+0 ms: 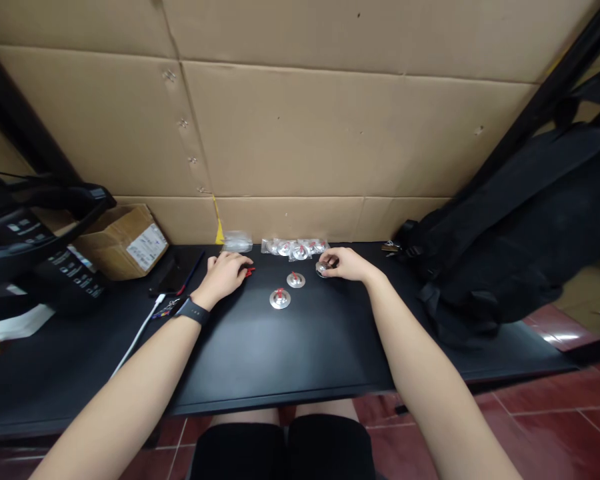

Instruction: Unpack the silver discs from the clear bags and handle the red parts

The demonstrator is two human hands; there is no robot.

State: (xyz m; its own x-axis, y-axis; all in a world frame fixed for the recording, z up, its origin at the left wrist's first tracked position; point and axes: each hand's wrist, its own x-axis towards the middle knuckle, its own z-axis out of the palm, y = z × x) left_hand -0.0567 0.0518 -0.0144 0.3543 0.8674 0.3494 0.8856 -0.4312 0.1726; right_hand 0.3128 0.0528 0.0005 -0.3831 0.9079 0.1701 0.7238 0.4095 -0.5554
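My right hand (347, 263) pinches a silver finger cymbal (323, 269) at the right, just above or against the tabletop; the fingers partly hide it. My left hand (224, 273), with a dark watch on its wrist, rests on the table, fingers curved and thumb apart. Small red loops (251, 272) lie at its thumb and fingertips. Between the hands are two more domed cymbals with red loops, one finger cymbal (295, 280) farther back and a nearer finger cymbal (280, 299). Several bagged finger cymbals (300, 249) lie along the back.
Clear plastic bags (237, 241) lie by the cardboard wall (290, 133). To the left are a cardboard box (125, 243), a phone (174, 275), a white cable (139, 333) and a large black bottle (55, 260). A black backpack (520, 227) fills the right side of the table.
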